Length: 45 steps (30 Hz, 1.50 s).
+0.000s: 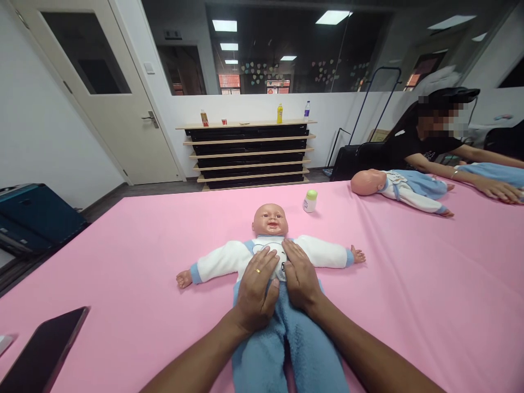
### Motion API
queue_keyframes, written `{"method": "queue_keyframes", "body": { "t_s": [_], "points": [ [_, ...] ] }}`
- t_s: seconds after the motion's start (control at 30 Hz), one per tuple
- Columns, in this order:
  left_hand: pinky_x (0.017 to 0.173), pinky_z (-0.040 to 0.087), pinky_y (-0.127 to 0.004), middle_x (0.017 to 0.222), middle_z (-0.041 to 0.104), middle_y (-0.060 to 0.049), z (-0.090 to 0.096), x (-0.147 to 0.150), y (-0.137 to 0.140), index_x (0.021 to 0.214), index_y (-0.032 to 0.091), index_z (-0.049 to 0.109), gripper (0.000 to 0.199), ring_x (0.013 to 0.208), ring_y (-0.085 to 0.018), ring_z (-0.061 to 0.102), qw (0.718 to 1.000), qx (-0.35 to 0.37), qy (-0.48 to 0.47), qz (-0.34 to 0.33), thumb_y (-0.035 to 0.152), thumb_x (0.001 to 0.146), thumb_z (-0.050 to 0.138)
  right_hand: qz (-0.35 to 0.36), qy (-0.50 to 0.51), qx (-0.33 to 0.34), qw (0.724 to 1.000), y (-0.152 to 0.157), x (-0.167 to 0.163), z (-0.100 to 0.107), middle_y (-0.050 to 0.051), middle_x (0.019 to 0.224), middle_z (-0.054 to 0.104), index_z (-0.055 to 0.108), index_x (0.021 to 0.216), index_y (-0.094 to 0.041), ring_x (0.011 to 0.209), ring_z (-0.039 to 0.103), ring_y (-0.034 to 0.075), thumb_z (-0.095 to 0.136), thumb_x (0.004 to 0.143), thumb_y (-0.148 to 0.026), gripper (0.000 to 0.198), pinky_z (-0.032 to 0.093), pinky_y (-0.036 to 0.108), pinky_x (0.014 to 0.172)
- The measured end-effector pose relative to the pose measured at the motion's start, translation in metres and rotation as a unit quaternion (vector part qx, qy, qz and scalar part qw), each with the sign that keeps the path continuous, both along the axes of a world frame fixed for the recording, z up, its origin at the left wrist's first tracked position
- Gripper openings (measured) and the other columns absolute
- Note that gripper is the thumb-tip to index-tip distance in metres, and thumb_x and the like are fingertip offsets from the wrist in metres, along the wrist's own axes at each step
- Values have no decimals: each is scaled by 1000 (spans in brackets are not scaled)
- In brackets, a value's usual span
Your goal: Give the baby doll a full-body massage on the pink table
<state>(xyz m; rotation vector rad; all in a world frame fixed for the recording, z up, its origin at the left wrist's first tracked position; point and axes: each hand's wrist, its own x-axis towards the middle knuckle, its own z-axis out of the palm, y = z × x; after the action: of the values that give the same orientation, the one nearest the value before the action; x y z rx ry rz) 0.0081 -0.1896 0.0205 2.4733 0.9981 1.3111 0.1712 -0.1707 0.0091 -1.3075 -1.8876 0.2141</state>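
Resting flat on the chest of the doll (284, 315), the left hand (257, 286) and right hand (302, 277) grip nothing; soft, even pressing should work best. The doll lies face up on the pink cloth (409, 289) (arms out wide), with room either side, but its head and the little bottle (310, 203) are near the far edge.

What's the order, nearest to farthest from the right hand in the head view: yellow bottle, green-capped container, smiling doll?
1. Smiling doll: under the right hand.
2. Green-capped container: ahead, on the pink cloth.
3. Yellow bottle: at the back, on the shelf.
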Motion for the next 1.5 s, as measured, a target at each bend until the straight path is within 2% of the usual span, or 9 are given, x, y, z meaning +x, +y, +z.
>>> {"method": "queue_keyframes", "body": {
  "t_s": [0.17,0.27,0.5,0.67,0.83,0.97,1.1,1.3,1.5],
  "points": [
    [117,17,-54,139,53,-6,15,-3,1,136,21,48,46,140,-25,32,987,-37,128,-94,24,91,41,-80,151,50,984,-3,2,-10,18,138,50,47,136,-7,131,45,28,26,95,-27,50,36,55,109],
    [117,13,-56,142,49,-3,25,-2,2,138,26,47,46,141,-25,30,974,-71,180,-118,25,93,38,-35,166,112,979,-9,2,-4,14,141,47,42,140,-12,133,42,27,25,95,-25,50,36,55,110],
    [117,7,-57,154,30,2,20,6,9,147,33,29,49,146,-23,14,975,-165,148,9,33,98,33,138,65,196,969,-17,3,15,14,140,49,39,142,-14,131,45,30,37,85,-22,58,38,56,107],
    [119,8,-54,154,31,1,2,7,12,143,30,38,45,146,-20,16,979,-176,70,74,28,98,32,178,27,218,959,-18,3,20,16,134,53,42,139,-13,126,49,30,43,80,-21,59,43,54,102],
    [118,21,-49,148,40,-6,-16,4,17,137,21,46,44,144,-19,25,977,-159,-65,129,18,96,32,221,-22,231,947,-19,-1,29,15,115,64,52,127,-12,115,56,29,48,79,-22,49,47,50,95],
    [119,23,-47,148,39,-10,-23,1,20,137,16,45,44,142,-20,27,954,-166,-181,174,18,95,32,289,-98,158,939,-17,-5,36,12,114,66,54,125,-14,114,57,26,47,83,-26,44,44,48,100],
    [120,20,-46,152,34,-9,-22,0,17,141,18,39,45,144,-21,24,936,-177,-245,178,25,98,33,267,-159,51,949,-13,-7,39,11,135,55,46,137,-15,129,47,25,45,88,-29,52,32,50,112],
    [119,19,-49,154,29,-10,-12,0,5,145,19,33,50,145,-24,20,976,-90,-169,109,24,96,38,162,-186,-41,968,-9,-9,38,7,151,35,37,145,-19,143,27,25,42,91,-31,56,18,52,118],
    [116,23,-53,152,34,-10,-5,-2,3,145,21,34,52,144,-26,23,996,-34,-77,34,20,93,39,32,-160,-59,985,-9,-11,27,12,154,28,33,147,-11,144,22,27,40,91,-27,59,21,51,118]
  ]
}}
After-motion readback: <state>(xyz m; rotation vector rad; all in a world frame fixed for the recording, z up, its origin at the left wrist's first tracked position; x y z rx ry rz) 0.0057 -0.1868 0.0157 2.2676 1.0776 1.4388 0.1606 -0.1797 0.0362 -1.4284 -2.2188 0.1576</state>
